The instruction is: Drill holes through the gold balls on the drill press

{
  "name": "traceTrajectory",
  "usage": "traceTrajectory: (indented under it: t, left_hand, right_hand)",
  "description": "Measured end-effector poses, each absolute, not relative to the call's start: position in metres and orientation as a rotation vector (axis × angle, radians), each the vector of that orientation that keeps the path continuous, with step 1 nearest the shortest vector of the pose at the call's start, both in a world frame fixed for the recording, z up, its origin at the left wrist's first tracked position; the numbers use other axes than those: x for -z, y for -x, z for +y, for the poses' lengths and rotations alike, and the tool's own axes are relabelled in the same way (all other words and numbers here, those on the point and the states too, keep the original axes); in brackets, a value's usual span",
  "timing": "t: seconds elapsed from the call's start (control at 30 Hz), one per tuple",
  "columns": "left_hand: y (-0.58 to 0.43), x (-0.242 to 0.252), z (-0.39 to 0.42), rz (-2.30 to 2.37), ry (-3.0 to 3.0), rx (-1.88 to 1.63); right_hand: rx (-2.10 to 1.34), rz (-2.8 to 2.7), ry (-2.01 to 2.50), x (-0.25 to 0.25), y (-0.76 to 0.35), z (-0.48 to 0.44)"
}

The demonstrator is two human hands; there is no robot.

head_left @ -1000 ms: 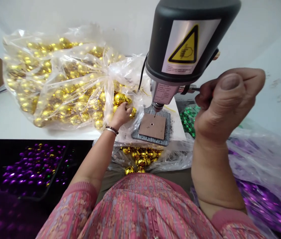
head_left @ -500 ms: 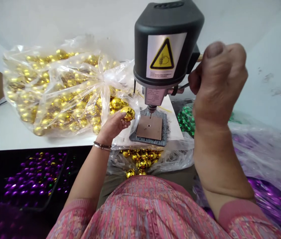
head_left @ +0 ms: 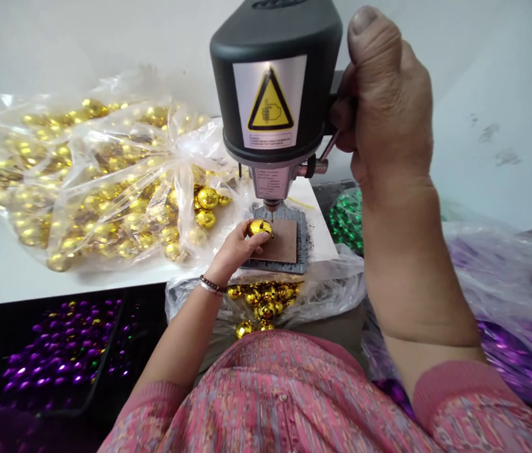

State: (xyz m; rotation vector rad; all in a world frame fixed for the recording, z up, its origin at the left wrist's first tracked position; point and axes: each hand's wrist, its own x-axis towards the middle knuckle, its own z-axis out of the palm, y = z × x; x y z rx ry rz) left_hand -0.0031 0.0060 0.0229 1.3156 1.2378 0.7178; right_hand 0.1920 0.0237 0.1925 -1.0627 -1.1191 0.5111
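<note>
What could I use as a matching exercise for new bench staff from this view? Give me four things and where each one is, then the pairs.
Things:
1. Left hand
2. Right hand
3. Purple baubles
4. Green baubles

Places:
A. Around the feed handle of the bench drill
B. In a black tray
C. Holding a gold bauble just below the drill bit
D. Past the right edge of the white table

Pairs: 1-C, 2-A, 3-B, 4-D.

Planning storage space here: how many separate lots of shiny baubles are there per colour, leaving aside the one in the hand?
Gold shiny baubles: 2 (tied clear plastic bag, pile on plastic)
Purple shiny baubles: 2 (black tray, plastic bag)
Green shiny baubles: 1
Total: 5
</note>
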Motion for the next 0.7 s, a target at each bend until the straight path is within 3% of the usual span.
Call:
traceTrajectory:
  t: [0.43,0.7]
  left_hand:
    - [-0.01,-0.028,0.01,1.492,-1.918,-0.538]
    - [-0.016,-0.018,0.014,1.399,-1.862,-0.523]
  right_hand:
    - [-0.511,-1.139,1.057,-0.187,-0.197,0.027]
    - [-0.443,-1.16,0.947,-0.183,-0.192,0.015]
